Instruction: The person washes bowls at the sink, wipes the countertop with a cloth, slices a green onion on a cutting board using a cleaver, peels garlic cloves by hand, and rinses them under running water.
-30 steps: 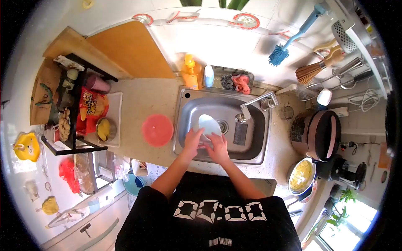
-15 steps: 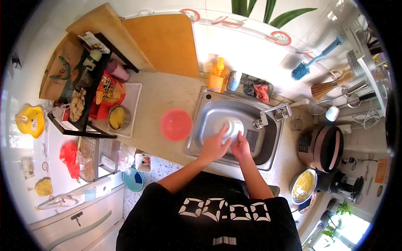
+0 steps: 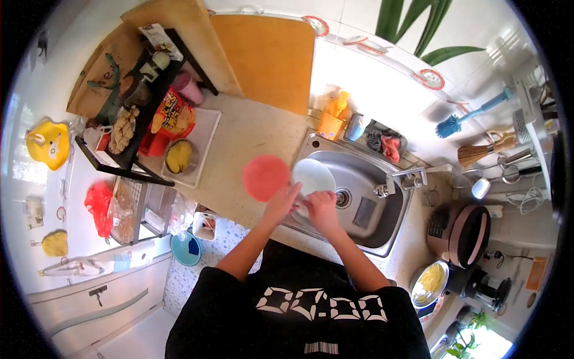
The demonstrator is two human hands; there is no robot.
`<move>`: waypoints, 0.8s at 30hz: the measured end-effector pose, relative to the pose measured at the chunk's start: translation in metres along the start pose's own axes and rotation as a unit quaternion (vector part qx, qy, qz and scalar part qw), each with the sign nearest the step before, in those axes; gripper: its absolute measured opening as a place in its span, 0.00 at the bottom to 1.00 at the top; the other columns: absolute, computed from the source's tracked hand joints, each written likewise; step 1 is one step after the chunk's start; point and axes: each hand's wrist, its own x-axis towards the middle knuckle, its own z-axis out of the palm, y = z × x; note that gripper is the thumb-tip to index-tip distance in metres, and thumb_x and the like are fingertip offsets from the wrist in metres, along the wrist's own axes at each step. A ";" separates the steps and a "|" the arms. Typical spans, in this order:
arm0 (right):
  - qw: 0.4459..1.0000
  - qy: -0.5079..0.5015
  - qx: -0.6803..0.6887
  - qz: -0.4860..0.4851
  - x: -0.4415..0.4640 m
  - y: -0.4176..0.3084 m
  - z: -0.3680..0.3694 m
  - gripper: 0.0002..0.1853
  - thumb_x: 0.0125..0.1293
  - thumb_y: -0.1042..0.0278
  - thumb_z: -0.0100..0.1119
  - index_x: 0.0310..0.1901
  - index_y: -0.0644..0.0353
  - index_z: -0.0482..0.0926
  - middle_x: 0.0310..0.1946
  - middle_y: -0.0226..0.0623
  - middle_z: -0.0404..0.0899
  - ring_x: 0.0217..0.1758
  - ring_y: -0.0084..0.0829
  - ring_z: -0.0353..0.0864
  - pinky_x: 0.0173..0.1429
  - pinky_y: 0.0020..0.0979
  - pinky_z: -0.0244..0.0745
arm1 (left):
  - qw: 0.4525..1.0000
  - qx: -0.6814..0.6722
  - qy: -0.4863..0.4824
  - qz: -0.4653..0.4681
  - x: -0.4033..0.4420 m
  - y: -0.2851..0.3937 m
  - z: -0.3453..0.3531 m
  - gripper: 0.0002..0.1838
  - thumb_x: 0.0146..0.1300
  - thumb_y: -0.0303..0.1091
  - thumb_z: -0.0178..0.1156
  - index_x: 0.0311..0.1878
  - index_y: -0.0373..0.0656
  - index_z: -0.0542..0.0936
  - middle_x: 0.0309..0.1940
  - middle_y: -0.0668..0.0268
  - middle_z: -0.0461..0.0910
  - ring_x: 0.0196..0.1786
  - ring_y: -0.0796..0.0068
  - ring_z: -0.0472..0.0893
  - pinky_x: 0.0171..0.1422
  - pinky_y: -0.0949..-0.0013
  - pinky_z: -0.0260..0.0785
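A white bowl is tilted over the left side of the sink, its smooth round face turned up. My right hand grips its near edge with curled fingers. My left hand is closed at the same bowl's near-left rim, thumb and fingers partly hidden. Just behind my left hand, a pink round bowl sits on the counter by the sink's left rim. The steel sink lies under and to the right of the white bowl, with its drain showing.
A faucet reaches over the sink from the right. Behind stand an orange pump bottle and scrubbers. A black shelf with food is at left. A rice cooker and a bowl of yellow food are at right.
Both hands have moved left with the white bowl, from the middle of the sink to its left side beside the pink bowl. The camera view has shifted, too.
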 end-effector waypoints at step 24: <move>0.996 -0.086 -0.019 -0.014 0.019 -0.033 0.072 0.44 0.57 0.63 0.72 0.76 0.52 0.65 0.78 0.49 0.55 0.81 0.52 0.56 0.77 0.58 0.57 | 0.980 0.075 0.181 0.042 0.030 -0.035 -0.110 0.17 0.67 0.31 0.54 0.49 0.25 0.81 0.32 0.47 0.85 0.26 0.55 0.88 0.28 0.60 0.83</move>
